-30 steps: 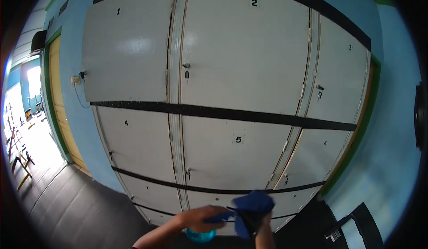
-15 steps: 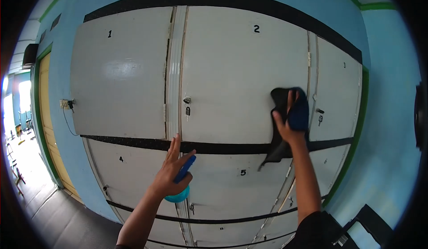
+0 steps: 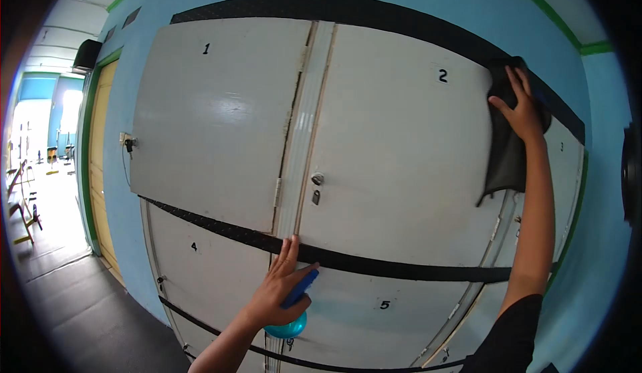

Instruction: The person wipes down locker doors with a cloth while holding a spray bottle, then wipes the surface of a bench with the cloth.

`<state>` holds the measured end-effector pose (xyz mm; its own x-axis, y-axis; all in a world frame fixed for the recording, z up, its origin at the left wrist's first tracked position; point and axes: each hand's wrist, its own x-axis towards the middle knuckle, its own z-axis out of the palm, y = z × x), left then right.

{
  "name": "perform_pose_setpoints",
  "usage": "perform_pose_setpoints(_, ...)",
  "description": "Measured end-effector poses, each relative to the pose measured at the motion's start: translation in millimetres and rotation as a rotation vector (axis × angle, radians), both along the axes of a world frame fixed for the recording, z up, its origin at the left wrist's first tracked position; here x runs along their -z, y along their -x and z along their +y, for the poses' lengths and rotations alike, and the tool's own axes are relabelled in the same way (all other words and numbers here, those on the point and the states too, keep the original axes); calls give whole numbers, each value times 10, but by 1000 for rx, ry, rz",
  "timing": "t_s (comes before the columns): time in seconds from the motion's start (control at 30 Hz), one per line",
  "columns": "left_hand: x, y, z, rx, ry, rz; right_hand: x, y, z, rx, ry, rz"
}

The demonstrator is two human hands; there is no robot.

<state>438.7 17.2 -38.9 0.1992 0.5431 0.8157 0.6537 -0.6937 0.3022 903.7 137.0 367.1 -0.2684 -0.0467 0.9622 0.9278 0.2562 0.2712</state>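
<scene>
My right hand [image 3: 520,109] is stretched up and presses a dark cloth [image 3: 505,152] flat against the top right corner of locker door 2 [image 3: 394,159], by the black top trim. The cloth hangs down below my palm. My left hand [image 3: 281,289] holds a blue spray bottle [image 3: 289,316] low in front of the black band between the upper and lower lockers, with two fingers stretched up toward the band.
A wall of white numbered lockers [image 3: 214,126] fills the view, with padlocks [image 3: 315,197] on the doors. A yellow door frame [image 3: 100,172] and a bright doorway [image 3: 40,166] lie to the left, over dark flooring [image 3: 87,313].
My right hand has carried the cloth up from the middle right of door 2 to its top right corner. My left hand with the bottle stays near the black band.
</scene>
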Motion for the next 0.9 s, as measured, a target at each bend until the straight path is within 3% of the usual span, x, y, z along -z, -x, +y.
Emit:
perform_pose_setpoints(0.03,-7,25,7,0,-11,51,-27,5,55,-6,0,-7)
perform_pose_setpoints(0.1,-1,32,14,11,-21,95,-58,-35,203,230,-181,71)
perform_pose_setpoints(0.13,-3,39,3,19,6,95,-78,-13,307,8,-91,114)
perform_pose_setpoints(0.23,-28,83,12,25,16,93,-185,222,599,-146,-184,254)
perform_pose_setpoints(0.33,-13,87,-13,35,30,110,-181,888,538,-53,-124,302)
perform_pose_setpoints(0.43,-41,127,-37,55,45,115,-105,1937,304,-99,-92,158)
perform_pose_setpoints(0.5,-29,171,-91,70,65,99,-96,2579,255,-295,-9,62)
perform_pose_setpoints(0.53,-26,190,-119,87,81,83,-55,2877,88,-298,154,63)
perform_pose_setpoints(0.73,60,352,-289,98,155,35,152,3783,-43,-141,278,-91)
perform_pose_setpoints(0.8,127,399,-311,110,153,17,313,3833,215,-413,-62,-234)
perform_pose_setpoints(0.9,179,400,-332,107,150,-1,905,3803,229,-464,-125,-265)
